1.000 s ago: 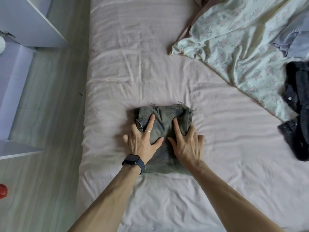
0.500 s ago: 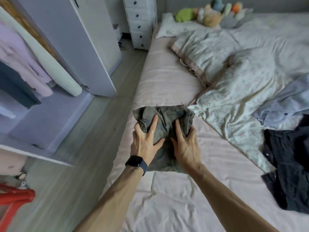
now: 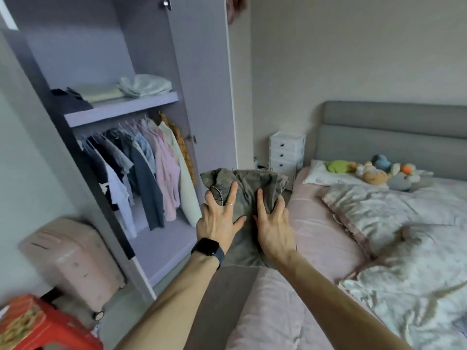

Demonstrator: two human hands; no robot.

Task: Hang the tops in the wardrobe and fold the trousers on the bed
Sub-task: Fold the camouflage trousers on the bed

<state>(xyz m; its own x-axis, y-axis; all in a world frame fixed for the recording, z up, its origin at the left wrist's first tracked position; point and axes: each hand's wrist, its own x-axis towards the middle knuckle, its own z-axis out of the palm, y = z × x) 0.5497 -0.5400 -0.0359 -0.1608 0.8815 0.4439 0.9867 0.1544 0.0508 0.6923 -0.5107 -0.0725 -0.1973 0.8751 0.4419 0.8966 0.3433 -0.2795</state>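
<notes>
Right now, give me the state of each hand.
Left hand: holds the folded trousers.
Right hand: holds the folded trousers too.

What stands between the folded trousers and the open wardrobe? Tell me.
Nothing visible. The left hand and right hand hold the folded trousers before the open wardrobe; the pink suitcase stands aside, lower left.

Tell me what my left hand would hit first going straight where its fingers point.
Probably the open lilac wardrobe door, near its edge; the left hand carries the folded grey-green trousers ahead of it. Depth is unclear.
</notes>
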